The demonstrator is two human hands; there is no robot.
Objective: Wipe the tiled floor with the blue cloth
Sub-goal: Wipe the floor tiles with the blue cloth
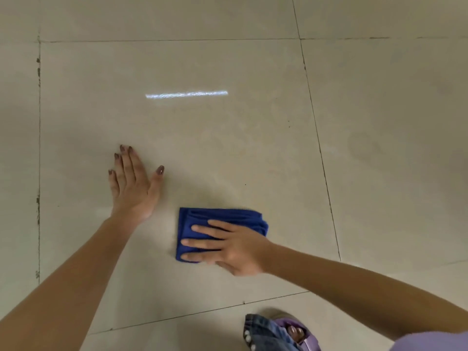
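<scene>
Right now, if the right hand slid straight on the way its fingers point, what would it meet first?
Likely the left forearm, just past the cloth's edge; only bare floor lies between.

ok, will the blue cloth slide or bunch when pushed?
Probably floppy: the blue cloth shows soft folds at its right edge. Likely slides easily; the tiled floor looks glossy. The right hand pressing flat should limit bunching.

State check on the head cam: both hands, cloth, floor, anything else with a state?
blue cloth: folded, flat on the floor, under the right hand
right hand: fingers straight, pressing on the cloth
left hand: flat on bare tile, fingers straight, holds nothing, apart from the cloth
tiled floor: glossy, reflects a strip of light; dark grime in the left grout line
sandal: worn on a foot, partly out of frame
</scene>
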